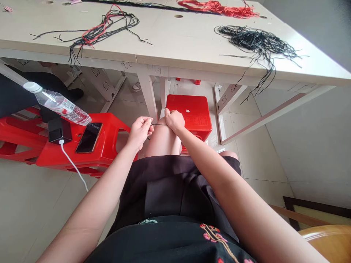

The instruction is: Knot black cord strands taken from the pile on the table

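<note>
A thin black cord [159,124] runs taut between my two hands, just above my bare knee. My left hand [141,130] pinches one end of it between thumb and fingers. At the other end, my right hand [174,120] is closed on the cord, its back turned up and its fingertips hidden beneath. On the table lie a bundle of black cords with a red strand [105,29], a larger tangle of black cords [255,40] hanging over the edge, and a bunch of red cords [219,8].
The pale table [175,40] spans the far side. A red stool [189,106] stands under it. On another red stool [106,146] to my left are a water bottle [59,104], a phone [89,137] and a black charger [59,130] with a white cable. Another person's dark-clothed leg shows at far left.
</note>
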### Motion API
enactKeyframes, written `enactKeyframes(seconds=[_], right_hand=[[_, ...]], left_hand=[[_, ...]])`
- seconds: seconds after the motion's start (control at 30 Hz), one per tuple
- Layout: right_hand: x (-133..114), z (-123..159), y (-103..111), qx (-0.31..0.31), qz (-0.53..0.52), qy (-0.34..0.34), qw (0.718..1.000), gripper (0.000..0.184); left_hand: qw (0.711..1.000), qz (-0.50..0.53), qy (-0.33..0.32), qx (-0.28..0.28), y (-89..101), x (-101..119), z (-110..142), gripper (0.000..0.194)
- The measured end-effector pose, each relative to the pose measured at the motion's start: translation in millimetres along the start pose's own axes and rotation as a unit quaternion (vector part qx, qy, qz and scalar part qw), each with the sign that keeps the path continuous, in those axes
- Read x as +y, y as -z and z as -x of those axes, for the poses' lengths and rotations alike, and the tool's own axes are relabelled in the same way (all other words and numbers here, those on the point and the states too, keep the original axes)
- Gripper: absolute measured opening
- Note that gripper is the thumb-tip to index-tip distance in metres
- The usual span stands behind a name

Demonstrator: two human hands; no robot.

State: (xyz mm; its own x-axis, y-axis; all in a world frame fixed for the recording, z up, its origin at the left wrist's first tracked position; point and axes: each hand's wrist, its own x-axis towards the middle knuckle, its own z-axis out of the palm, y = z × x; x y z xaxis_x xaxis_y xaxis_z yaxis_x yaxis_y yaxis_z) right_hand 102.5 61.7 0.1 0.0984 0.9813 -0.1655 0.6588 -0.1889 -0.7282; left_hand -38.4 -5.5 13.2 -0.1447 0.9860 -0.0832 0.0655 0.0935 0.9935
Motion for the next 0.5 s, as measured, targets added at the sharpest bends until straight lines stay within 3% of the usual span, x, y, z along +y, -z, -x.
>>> enactKeyframes(seconds=[0.17, 0.4, 0.5], right_hand=[[0.5, 0.4, -0.3, 0.003, -0.003, -0.001, 1.000, 0.049], [1.7, -0.2, -0.8, 0.005, -0.002, 0.005, 1.000, 0.049], [1.7, 0.4, -0.6, 0.004, -0.002, 0.006, 1.000, 0.047]], left_hand=[[1.000, -0.009, 0.017, -0.020, 8.3, 2.7, 5.1, 0.008], [0.998, -0.059, -0.021, 0.023, 11.1, -5.0, 5.0, 0.016], [0.998, -0.060, -0.028, 0.016, 11.2, -7.3, 3.0, 0.024]])
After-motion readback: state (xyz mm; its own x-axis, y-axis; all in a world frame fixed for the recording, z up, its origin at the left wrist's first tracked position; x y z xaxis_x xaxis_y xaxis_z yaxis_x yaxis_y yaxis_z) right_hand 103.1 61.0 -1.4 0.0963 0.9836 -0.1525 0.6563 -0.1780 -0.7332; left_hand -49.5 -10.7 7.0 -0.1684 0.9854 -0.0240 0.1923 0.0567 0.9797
